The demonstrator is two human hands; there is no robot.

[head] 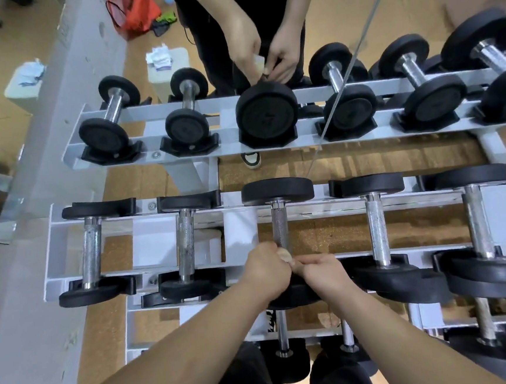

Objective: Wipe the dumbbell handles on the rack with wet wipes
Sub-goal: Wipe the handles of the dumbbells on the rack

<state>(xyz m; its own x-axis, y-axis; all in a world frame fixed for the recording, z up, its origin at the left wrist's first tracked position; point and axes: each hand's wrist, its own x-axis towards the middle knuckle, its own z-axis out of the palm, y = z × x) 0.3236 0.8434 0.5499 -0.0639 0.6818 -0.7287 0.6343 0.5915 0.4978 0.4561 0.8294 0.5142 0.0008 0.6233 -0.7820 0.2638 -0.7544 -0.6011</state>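
**Both hands at the near end of the middle handle**

I am looking down on the white rack [48, 249]. Its top tier carries a row of dumbbells, their handles running from the near rail to the far rail. The dumbbell handle [280, 226] being worked is the middle one in view, bare and knurled toward the far rail.

My left hand [265, 272] is curled round the handle's near end, just above the near rail. A pale wad shows at its thumb side, the wet wipe [284, 254] as far as I can tell. My right hand [323, 273] sits touching the left, fingers curled and thumb stretched toward the wad. Whether it actually pinches the wipe, I cannot tell.

Neighbouring dumbbells [378, 230] lie parallel on either side.
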